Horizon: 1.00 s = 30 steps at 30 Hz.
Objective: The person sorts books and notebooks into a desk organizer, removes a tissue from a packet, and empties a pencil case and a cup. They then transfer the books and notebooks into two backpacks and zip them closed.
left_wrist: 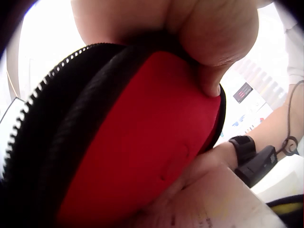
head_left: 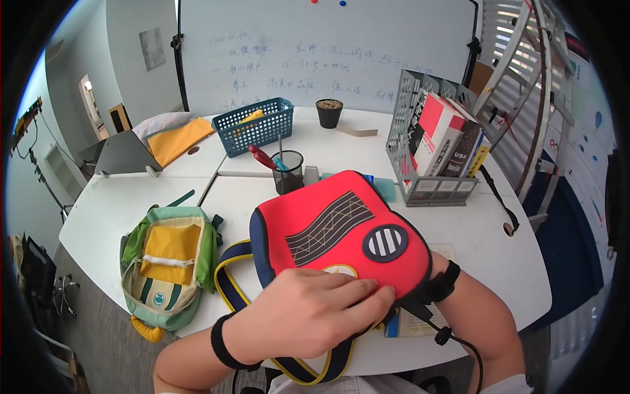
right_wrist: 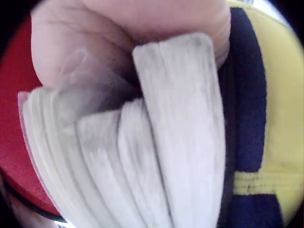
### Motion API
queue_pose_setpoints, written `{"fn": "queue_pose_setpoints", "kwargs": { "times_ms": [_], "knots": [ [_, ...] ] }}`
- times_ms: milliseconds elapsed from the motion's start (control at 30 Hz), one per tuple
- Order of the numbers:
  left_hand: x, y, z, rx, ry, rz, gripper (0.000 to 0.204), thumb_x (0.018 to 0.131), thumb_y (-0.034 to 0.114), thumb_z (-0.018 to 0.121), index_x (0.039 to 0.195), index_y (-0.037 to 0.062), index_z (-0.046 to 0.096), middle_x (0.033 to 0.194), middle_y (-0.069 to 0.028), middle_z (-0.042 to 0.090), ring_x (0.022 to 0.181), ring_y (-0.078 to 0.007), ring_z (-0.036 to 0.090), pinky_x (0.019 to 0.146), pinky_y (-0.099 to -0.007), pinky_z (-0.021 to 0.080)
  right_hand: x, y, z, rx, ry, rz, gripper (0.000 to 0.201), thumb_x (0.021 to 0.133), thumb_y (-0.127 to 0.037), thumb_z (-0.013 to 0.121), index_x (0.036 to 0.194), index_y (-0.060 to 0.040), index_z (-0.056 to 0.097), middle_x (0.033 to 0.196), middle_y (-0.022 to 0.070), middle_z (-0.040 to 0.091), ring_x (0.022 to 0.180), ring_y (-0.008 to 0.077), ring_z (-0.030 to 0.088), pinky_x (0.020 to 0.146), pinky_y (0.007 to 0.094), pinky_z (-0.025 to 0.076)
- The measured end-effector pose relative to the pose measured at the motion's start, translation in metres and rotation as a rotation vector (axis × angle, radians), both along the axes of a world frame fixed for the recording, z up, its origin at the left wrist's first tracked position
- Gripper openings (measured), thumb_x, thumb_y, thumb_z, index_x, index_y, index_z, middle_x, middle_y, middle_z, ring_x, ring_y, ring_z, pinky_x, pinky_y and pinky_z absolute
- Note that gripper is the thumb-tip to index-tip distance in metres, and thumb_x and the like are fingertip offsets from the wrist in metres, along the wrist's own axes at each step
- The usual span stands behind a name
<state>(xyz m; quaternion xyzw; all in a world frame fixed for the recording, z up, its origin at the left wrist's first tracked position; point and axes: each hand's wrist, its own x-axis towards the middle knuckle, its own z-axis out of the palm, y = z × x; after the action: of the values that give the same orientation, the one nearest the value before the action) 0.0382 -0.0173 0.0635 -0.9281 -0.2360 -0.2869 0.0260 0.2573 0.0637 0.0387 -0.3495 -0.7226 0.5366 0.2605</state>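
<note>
Head view shows the smooth red bag (head_left: 295, 217) over the white desk (head_left: 512, 276), its lower edge gripped by the left hand's (head_left: 305, 312) bent fingers; the right hand (right_wrist: 128, 33) curls round a whitish layered bundle (right_wrist: 185, 123). Beyond are a soft green backpack (head_left: 172, 262), perforated teal basket (head_left: 256, 134) and inked whiteboard (head_left: 328, 39).

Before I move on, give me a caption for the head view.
Left hand on a red bag, green backpack beside it.
</note>
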Motion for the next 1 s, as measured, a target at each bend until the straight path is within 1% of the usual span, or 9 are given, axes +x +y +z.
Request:
{"fn": "queue_pose_setpoints", "kwargs": {
  "times_ms": [133,367,500,567,633,700,767,867,1000],
  "knots": [
    [-0.017,-0.006,-0.009,-0.045,-0.147,0.154,0.051,0.069,-0.006,0.074,0.118,0.0060,0.078,0.099,-0.0094,0.080,0.084,-0.0253,0.079,0.070,-0.0347,0.064,-0.013,0.003,0.001,0.126,-0.117,0.015,0.053,0.091,-0.023,0.083,0.138,-0.0069,0.066,0.136,0.0129,0.071,0.122,0.0277,0.070,0.104,0.0419,0.056],
    [-0.060,-0.011,-0.031,-0.204,-0.245,0.312,0.050,0.063,-0.008,0.074,0.111,0.0049,0.078,0.109,-0.0118,0.079,0.102,-0.0300,0.078,0.087,-0.0409,0.063,0.039,0.003,-0.013,0.345,-0.298,0.024,0.051,0.088,-0.024,0.084,0.134,-0.0082,0.069,0.130,0.0141,0.074,0.117,0.0302,0.072,0.101,0.0411,0.058],
    [-0.093,-0.014,-0.052,-0.259,-0.244,0.435,0.048,0.072,-0.001,0.085,0.119,0.0083,0.078,0.113,-0.0083,0.077,0.101,-0.0302,0.075,0.090,-0.0401,0.062,0.047,-0.010,-0.034,0.485,-0.398,0.075,0.050,0.087,-0.025,0.084,0.132,-0.0089,0.071,0.127,0.0148,0.076,0.114,0.0317,0.074,0.098,0.0407,0.059],
    [-0.090,-0.017,-0.051,-0.295,-0.285,0.478,0.041,0.076,0.000,0.086,0.115,0.0048,0.075,0.111,-0.0110,0.076,0.098,-0.0293,0.074,0.087,-0.0386,0.061,0.038,-0.022,-0.015,0.467,-0.507,0.071,0.051,0.078,-0.027,0.088,0.124,-0.0094,0.074,0.109,0.0179,0.077,0.102,0.0397,0.074,0.089,0.0425,0.061],
    [-0.091,-0.019,-0.058,-0.555,-0.427,0.704,0.036,0.077,0.000,0.086,0.110,0.0013,0.071,0.111,-0.0151,0.075,0.097,-0.0276,0.074,0.085,-0.0370,0.060,0.037,-0.030,-0.013,0.432,-0.558,0.049,0.051,0.079,-0.025,0.087,0.124,-0.0081,0.074,0.112,0.0177,0.078,0.104,0.0420,0.073,0.091,0.0433,0.060],
    [-0.092,-0.019,-0.061,-0.544,-0.474,0.708,0.028,0.085,0.005,0.086,0.107,-0.0005,0.068,0.100,-0.0155,0.076,0.089,-0.0218,0.075,0.079,-0.0335,0.059,0.038,-0.034,-0.013,0.400,-0.606,0.022,0.050,0.080,-0.023,0.086,0.125,-0.0069,0.073,0.114,0.0175,0.078,0.106,0.0442,0.072,0.093,0.0441,0.059],
    [-0.094,-0.022,-0.060,-0.943,-0.540,0.734,0.026,0.092,0.011,0.084,0.109,-0.0010,0.068,0.087,-0.0103,0.075,0.078,-0.0165,0.073,0.073,-0.0309,0.058,0.048,-0.034,-0.010,0.516,-0.470,-0.060,0.032,0.086,-0.020,0.081,0.112,-0.0043,0.073,0.099,0.0191,0.078,0.087,0.0403,0.075,0.078,0.0448,0.062],
    [-0.101,-0.020,-0.077,-0.896,-0.521,0.695,0.024,0.095,0.015,0.083,0.108,-0.0006,0.069,0.080,-0.0066,0.072,0.074,-0.0131,0.071,0.071,-0.0291,0.057,0.063,-0.031,0.013,0.290,-0.299,-0.287,0.022,0.091,-0.016,0.075,0.108,-0.0028,0.072,0.090,0.0213,0.076,0.078,0.0373,0.075,0.072,0.0414,0.060],
    [-0.085,-0.017,-0.079,-0.775,-0.536,0.686,0.026,0.091,0.016,0.085,0.104,0.0001,0.069,0.089,-0.0089,0.072,0.081,-0.0175,0.072,0.074,-0.0311,0.058,0.012,-0.028,0.065,0.418,-0.379,-0.125,0.020,0.097,-0.021,0.071,0.099,-0.0010,0.073,0.079,0.0215,0.074,0.072,0.0367,0.074,0.067,0.0403,0.059]
  ]
}}
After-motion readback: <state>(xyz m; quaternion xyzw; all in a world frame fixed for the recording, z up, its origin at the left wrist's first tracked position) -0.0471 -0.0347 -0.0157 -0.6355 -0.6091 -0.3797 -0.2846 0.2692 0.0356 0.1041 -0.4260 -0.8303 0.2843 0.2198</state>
